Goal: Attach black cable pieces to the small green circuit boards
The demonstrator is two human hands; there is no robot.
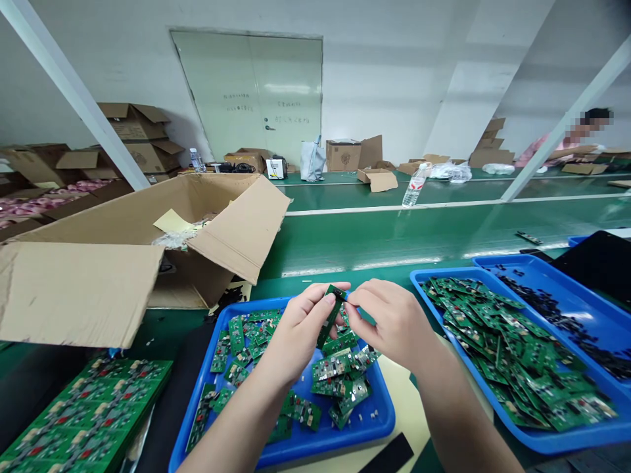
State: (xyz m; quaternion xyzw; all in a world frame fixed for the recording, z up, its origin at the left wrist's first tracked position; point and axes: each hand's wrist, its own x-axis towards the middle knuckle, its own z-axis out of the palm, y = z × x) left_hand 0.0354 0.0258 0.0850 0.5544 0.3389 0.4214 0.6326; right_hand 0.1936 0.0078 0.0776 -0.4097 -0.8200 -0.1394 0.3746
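Left hand (306,316) pinches one board (328,326); right hand (390,314) pinches, apparently, one black part (344,297) against it, above one tray (378,427).

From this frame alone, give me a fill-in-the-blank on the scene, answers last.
1. The board in the left hand is mainly ____ in colour.
2. In the picture, the right hand is at the board's ____ end, not its lower one.
3. The tray below the hands is coloured ____.
4. The nearest open box stands to the ____ of both hands.

Missing words: green; upper; blue; left.
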